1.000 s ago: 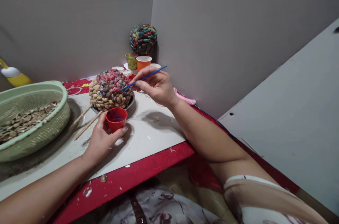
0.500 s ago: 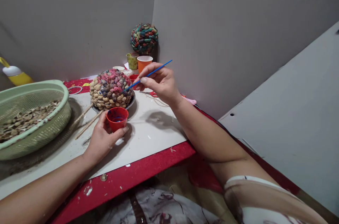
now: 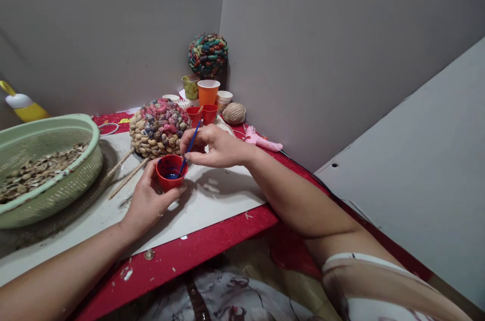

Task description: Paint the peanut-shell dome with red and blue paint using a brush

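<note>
My left hand [image 3: 149,204] is wrapped round a small red cup [image 3: 171,187] with dark blue paint in its bottom. Between thumb and fingers, my right hand [image 3: 217,145] pinches a thin blue paintbrush [image 3: 192,142], its lower end dipped inside that cup. Just behind the cup rests a ball covered in peanut shells [image 3: 157,129], painted red and dark blue on top and bare tan lower down. Part of a dark bowl shows under it, and two twine-wrapped sticks [image 3: 127,179] reach from its base toward me.
A green basket [image 3: 89,169] of peanut shells stands at left. Toward the back are red cups [image 3: 209,115], an orange cup [image 3: 208,93], a twine ball [image 3: 234,113], a pink glue gun [image 3: 263,139] and a multicoloured ball [image 3: 208,55]. Grey walls close off the back and right.
My right hand has brought the brush from the peanut-shell ball down toward me and into the red cup. My left hand still holds the cup in nearly the same place.
</note>
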The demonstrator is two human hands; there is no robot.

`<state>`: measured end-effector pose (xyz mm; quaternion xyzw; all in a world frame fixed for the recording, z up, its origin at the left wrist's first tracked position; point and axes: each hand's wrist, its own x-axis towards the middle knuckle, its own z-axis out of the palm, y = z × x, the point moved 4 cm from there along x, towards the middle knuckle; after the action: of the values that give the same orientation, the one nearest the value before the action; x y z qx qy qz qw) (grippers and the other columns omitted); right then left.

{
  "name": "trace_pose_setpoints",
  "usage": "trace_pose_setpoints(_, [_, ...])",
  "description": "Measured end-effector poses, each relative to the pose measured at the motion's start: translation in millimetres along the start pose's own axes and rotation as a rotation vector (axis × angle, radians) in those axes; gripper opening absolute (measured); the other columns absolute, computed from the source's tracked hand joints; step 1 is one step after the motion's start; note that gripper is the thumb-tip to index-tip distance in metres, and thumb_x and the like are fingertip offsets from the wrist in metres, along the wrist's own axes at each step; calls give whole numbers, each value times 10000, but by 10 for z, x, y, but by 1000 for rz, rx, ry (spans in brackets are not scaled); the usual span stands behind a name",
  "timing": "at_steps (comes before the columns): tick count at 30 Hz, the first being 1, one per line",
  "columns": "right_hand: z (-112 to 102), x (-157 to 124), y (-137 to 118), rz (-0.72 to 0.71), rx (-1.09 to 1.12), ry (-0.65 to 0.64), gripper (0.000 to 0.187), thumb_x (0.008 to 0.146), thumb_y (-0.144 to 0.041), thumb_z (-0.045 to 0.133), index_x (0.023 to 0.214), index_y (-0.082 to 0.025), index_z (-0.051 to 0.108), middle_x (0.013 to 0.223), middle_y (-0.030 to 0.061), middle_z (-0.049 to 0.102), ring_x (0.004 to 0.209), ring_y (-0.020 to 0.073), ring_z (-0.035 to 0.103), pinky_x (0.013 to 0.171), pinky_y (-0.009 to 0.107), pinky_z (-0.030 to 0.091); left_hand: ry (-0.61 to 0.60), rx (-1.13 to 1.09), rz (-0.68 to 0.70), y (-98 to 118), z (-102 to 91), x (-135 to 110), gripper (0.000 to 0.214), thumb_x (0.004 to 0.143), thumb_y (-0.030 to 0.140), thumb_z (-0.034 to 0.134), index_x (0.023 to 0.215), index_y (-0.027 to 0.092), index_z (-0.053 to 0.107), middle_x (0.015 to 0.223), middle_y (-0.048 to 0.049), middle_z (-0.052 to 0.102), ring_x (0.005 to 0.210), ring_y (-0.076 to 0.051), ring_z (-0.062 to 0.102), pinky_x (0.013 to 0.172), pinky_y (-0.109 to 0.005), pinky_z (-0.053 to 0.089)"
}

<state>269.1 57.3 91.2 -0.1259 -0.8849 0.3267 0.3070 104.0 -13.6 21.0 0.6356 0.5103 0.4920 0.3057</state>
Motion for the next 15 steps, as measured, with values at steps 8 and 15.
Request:
trace_pose_setpoints(8, [-20,-8,-17,-38,-28,18,103,868,-192,619,887,-102,667,783,37,711,659,92,620,633,204,489,19,3,5,11,-13,3,467,689,300,800,1092,201,587,1047,-31,705,967,-213,686,906,-354,552])
trace_pose_setpoints(15, [-19,-42,-82,-9,-21,94,99,876,-205,657,866,-114,692,787,29,723,688,93,627,658,207,500,29,-29,33,-36,-9,0,466,700,266,798,1113,194,596,1065,-26,714,956,-189,693,890,-323,556])
